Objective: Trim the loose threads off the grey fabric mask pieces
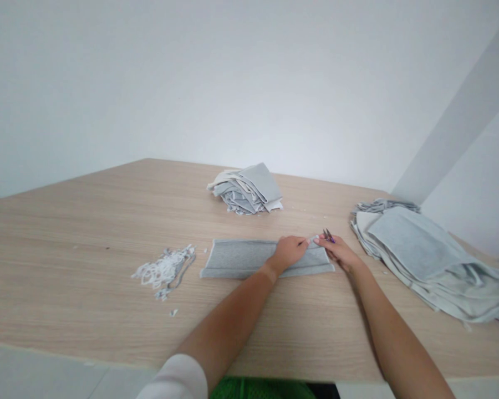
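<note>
Across the middle of the desk (75,238), a folded strip of grey cloth (237,259) is laid flat, and both hands are placed at its right end. The strip is judged to be light, soft and limp, so it would probably bunch or slide if pushed, and it seems best taken hold of along its long folded edge, between finger and thumb. The left hand (288,254) is rested on top of the cloth, its fingers (301,245) drawn together in a pinch on a small pale bit (311,239) too small to be identified. The right hand (339,252) is curled around small scissors (328,235) with dark purple handles, held just above the strip's far corner, and the hands are almost touching. A stack of folded cloth (247,189) is seen beyond the strip, a larger pile of cloth (424,260) to the right, and a tangle of white loops (164,271) to the left.
</note>
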Tool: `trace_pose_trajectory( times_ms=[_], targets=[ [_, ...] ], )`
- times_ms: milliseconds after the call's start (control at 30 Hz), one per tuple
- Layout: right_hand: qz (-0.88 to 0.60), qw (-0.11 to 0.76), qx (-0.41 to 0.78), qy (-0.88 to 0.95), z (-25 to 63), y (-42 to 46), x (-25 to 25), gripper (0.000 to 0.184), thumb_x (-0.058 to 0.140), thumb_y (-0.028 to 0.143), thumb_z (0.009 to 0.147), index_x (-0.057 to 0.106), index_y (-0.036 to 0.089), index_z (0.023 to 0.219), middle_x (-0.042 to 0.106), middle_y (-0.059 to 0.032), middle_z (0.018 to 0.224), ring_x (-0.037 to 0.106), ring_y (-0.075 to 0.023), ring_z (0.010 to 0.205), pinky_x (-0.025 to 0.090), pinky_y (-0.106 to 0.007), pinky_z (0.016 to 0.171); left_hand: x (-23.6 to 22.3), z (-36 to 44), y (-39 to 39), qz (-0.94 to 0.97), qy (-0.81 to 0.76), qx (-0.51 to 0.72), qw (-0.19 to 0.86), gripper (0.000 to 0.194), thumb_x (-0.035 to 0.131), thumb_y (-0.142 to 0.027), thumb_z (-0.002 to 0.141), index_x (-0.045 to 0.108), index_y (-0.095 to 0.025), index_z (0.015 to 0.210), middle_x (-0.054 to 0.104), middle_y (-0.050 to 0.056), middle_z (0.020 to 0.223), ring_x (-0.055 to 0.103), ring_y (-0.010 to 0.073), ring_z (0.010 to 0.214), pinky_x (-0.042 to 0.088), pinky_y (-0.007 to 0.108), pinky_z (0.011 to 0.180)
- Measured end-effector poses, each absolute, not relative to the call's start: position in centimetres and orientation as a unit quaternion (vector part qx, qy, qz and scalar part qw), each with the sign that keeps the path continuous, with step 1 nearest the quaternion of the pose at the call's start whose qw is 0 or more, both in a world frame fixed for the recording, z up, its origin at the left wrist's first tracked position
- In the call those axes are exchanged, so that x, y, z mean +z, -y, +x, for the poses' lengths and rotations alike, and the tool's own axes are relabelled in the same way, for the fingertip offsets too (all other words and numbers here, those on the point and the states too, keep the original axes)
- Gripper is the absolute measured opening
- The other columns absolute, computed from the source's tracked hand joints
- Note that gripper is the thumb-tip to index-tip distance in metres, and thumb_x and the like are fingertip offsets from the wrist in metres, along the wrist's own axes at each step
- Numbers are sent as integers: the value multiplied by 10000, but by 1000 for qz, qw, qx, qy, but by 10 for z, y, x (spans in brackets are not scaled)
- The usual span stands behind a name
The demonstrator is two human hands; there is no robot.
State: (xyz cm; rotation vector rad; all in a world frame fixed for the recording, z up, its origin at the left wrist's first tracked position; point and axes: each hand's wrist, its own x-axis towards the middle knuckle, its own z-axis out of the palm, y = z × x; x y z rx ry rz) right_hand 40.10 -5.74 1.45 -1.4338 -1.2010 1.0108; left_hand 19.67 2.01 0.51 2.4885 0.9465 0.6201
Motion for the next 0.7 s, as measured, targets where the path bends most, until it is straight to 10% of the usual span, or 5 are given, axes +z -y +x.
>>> trace_pose_trajectory(
  times_ms=[167,700],
  targets=[
    [-583,485,405,511,397,57,15,664,901,568,658,702,164,1145,515,59,591,280,-69,461,128,-246,446,7,197,-19,893,-343,216,194,515,320,-478,1072,788,-266,1108,794,74,1140,702,244,1093,489,333,959],
    [-633,432,358,533,408,45,-4,582,803,729,701,545,209,730,330,93,503,244,-84,482,140,-265,468,3,195,-19,871,-283,328,232,253,527,-425,1007,696,-265,1106,726,43,1080,643,206,1030,481,295,915]
  ],
)
